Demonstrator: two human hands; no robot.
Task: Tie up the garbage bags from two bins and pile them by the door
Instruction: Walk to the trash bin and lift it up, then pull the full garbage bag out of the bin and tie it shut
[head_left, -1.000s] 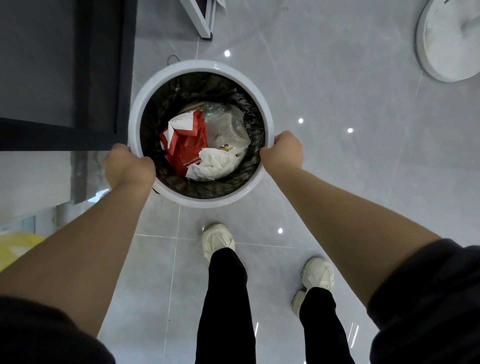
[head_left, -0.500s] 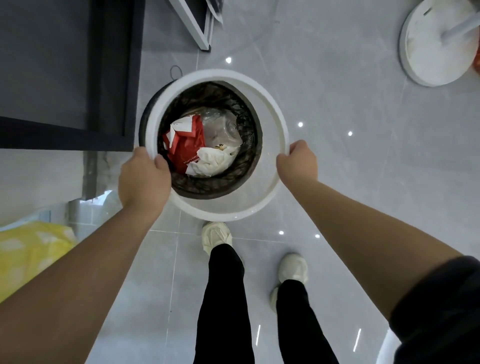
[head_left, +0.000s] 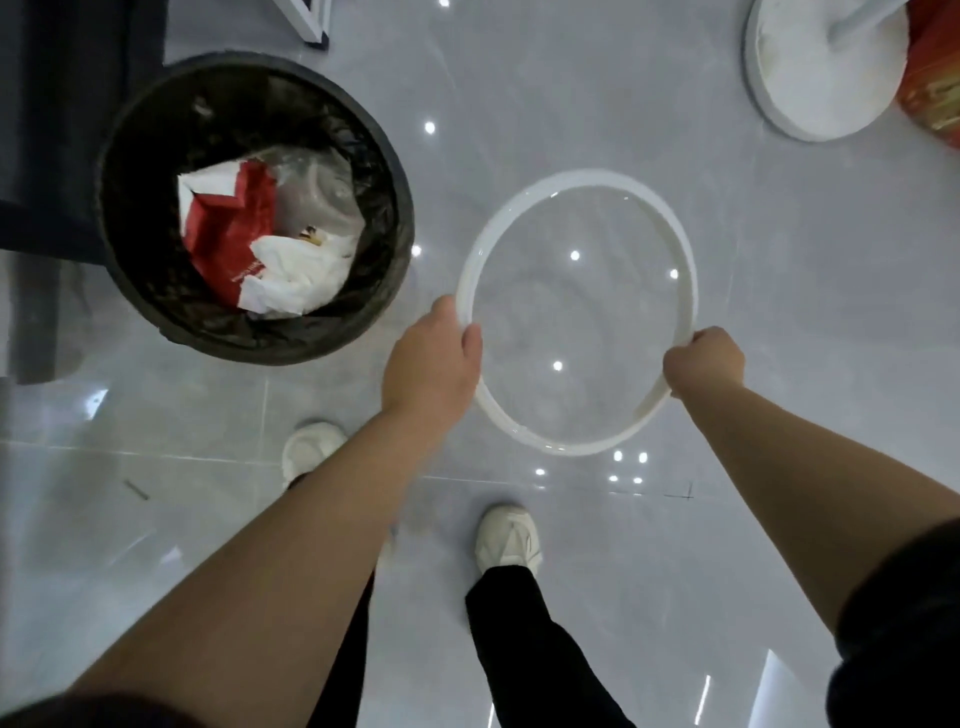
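Ring of thin white plastic (head_left: 571, 176) hangs in the air between both hands, above the glossy grey tiled floor (head_left: 571, 78), and the floor shows through it. The left hand (head_left: 434, 364) takes the ring at its left side. Its grip is closed around the band, with the thumb on the inner side; the other fingers are hidden. The right hand (head_left: 704, 366) takes the ring at the lower right side, and its grip is a tight fist around the band.

To the left of the ring, apart from it, a round bin (head_left: 291, 353) stands on the floor. A black plastic garbage bag (head_left: 374, 171) sits inside it, open at the top, with its edge folded over the rim. In the bag lie a red and white paper package (head_left: 228, 223), a crumpled white paper (head_left: 296, 275) and a clear plastic container (head_left: 322, 192). Two white shoes (head_left: 511, 535) and black trousers (head_left: 519, 623) show below the arms. A white round base (head_left: 815, 78) rests on the floor at the upper right.
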